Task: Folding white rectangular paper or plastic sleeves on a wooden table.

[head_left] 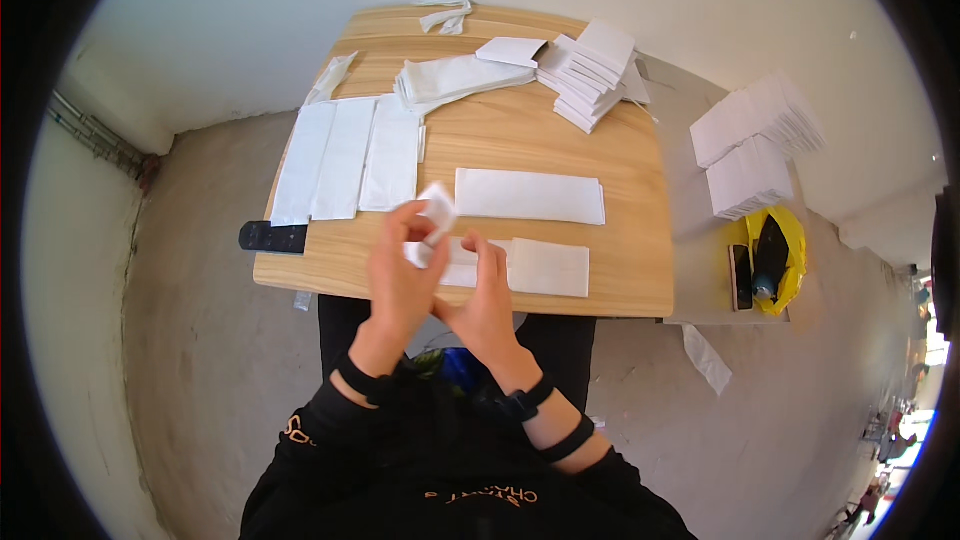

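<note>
A small folded or curled white piece (438, 208), perhaps paper, is pinched in my left hand (398, 275) above the table's near edge. My right hand (487, 305) is close beside it, fingers bent and apart from the thumb, with nothing visible between them. Below my hands lies a long white strip, like a flat sleeve (550, 268), its left part partly hidden by my fingers. Just beyond it rests another flat white strip (530, 196). Several similar white strips (342, 160) lie side by side at the table's left.
On the wooden table (540, 145) are a pile of long white sleeves (465, 80), a heap of white folded boxes (592, 75) and a dark remote-like object (272, 237). At right are stacked white boxes (750, 175), a yellow bag (793, 250) and a phone (740, 277).
</note>
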A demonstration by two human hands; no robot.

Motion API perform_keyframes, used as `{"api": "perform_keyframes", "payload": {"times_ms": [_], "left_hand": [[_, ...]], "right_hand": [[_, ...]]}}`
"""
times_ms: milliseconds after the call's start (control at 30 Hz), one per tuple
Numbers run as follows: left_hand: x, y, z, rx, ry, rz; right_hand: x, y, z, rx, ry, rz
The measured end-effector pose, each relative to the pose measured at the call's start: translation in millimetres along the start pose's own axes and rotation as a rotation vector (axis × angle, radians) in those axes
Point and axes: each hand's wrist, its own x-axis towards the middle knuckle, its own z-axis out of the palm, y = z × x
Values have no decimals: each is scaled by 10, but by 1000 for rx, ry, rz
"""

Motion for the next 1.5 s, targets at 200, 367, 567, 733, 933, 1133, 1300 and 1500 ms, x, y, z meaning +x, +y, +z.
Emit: {"api": "perform_keyframes", "payload": {"times_ms": [200,367,567,733,933,1133,1300,1500], "left_hand": [[-202,294,331,-31,-278,308],[-404,-92,334,86,-278,262],[-584,-711,639,365,-140,106],[-505,-799,799,340,-220,128],[-587,-819,891,302,-274,227],[-642,-849,945,292,-301,270],[-646,-852,950,285,-312,275],[-653,-865,957,281,-284,257]], "right_hand": [[111,288,-238,317,205,459],[251,359,-695,770,646,376],[180,670,-1250,817,667,521],[53,1030,-1462,903,659,521],[-126,1376,-1689,814,723,619],[-300,1621,-1840,725,696,640],[-389,1719,-2021,416,735,782],[-473,1856,-2135,25,710,756]]}}
